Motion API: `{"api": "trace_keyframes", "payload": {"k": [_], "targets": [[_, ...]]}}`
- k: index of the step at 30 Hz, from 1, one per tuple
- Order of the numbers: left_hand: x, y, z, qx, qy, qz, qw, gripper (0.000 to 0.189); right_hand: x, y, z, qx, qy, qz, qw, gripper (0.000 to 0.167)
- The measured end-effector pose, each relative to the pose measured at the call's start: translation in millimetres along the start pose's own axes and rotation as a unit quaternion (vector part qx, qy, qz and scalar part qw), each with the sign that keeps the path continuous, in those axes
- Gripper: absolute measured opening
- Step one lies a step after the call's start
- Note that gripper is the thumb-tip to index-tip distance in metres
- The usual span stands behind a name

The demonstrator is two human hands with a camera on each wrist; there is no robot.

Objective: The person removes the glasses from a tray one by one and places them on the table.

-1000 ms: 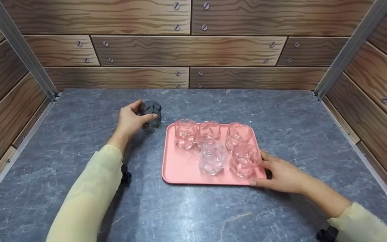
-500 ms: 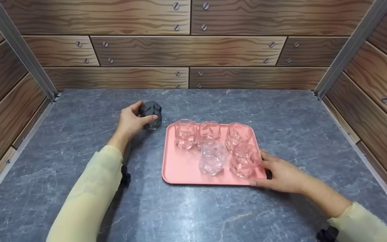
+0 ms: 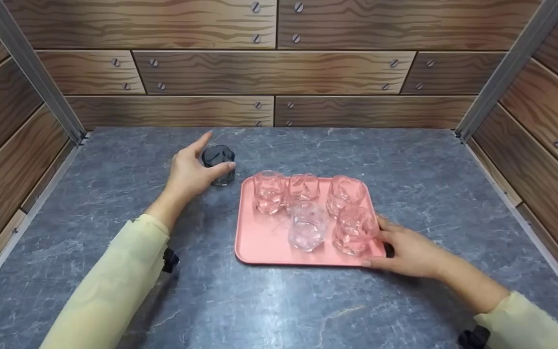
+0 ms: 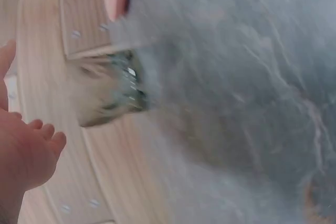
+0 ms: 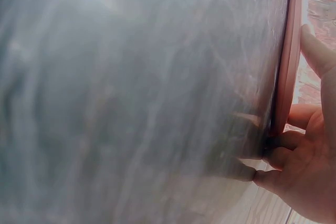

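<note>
A dark grey tinted glass (image 3: 220, 153) stands upright on the table, left of and behind the tray. My left hand (image 3: 188, 170) is beside it, thumb and forefinger spread wide, the thumb passing in front of the glass. In the left wrist view a gap shows between the hand (image 4: 29, 148) and the blurred glass (image 4: 123, 85). My right hand (image 3: 409, 252) holds the pink tray (image 3: 262, 246) at its near right corner. In the right wrist view the thumb lies along the tray's rim (image 5: 286, 72), with the fingers at its side. Several clear faceted glasses (image 3: 307, 229) stand on the tray.
The grey marbled table (image 3: 269, 310) is bordered by wood-patterned panels (image 3: 274, 72) at the back and both sides. Metal posts (image 3: 506, 68) rise at the far corners. On the tray, the front left part is bare pink.
My left hand has let go of the dark glass: the fingers have spread and the forefinger has lifted away from it. The right hand and the tray have stayed put.
</note>
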State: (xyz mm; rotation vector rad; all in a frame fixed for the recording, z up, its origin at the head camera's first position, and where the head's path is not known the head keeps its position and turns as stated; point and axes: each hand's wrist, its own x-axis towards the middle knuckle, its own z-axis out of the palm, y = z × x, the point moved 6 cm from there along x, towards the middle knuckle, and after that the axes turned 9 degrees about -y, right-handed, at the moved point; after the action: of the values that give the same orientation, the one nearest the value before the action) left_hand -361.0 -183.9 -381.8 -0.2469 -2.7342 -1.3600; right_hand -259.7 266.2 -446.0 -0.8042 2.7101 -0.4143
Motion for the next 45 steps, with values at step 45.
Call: {"api": "trace_keyframes", "payload": {"k": [45], "targets": [[0.8,30.0,99.8,-0.041,-0.192,0.045,0.9794,0.087,-0.5,-0.4,1.1,0.004,0.016,-0.008,0.9998,0.084]]}}
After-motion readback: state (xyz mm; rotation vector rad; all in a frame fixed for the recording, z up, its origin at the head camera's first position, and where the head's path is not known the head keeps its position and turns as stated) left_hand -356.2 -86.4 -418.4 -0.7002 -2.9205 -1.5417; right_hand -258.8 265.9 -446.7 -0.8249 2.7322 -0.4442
